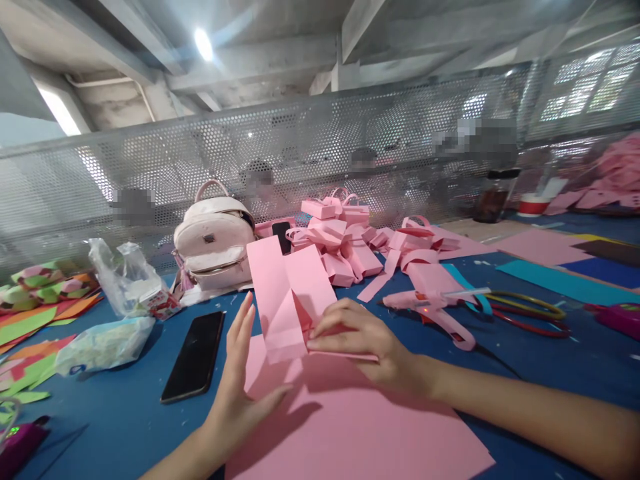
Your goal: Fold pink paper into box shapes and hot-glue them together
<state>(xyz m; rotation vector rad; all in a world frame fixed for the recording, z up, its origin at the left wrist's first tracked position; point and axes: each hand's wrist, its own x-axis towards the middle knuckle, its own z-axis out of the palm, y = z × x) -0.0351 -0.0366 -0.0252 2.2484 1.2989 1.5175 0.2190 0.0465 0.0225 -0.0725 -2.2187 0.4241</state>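
Note:
A folded pink paper piece [285, 327] with two tall upright flaps stands in front of me, above flat pink sheets [370, 420]. My right hand [357, 337] grips its right side, fingers bent over a fold and thumb underneath. To the left of the piece is my left hand [245, 380], fingers stretched up and thumb spread away, holding nothing. A pink glue gun [433, 308] with a clear glue stick in its back lies to the right of my right hand, a small orange light showing on it.
A black phone [194, 357] and a plastic packet [105, 345] lie on the left. Behind stand a pale backpack [215, 237] and a heap of pink paper boxes [340, 243]. Scissors [530, 310] and a blue strip [570, 281] lie at right. A perforated metal screen [310, 133] closes off the back.

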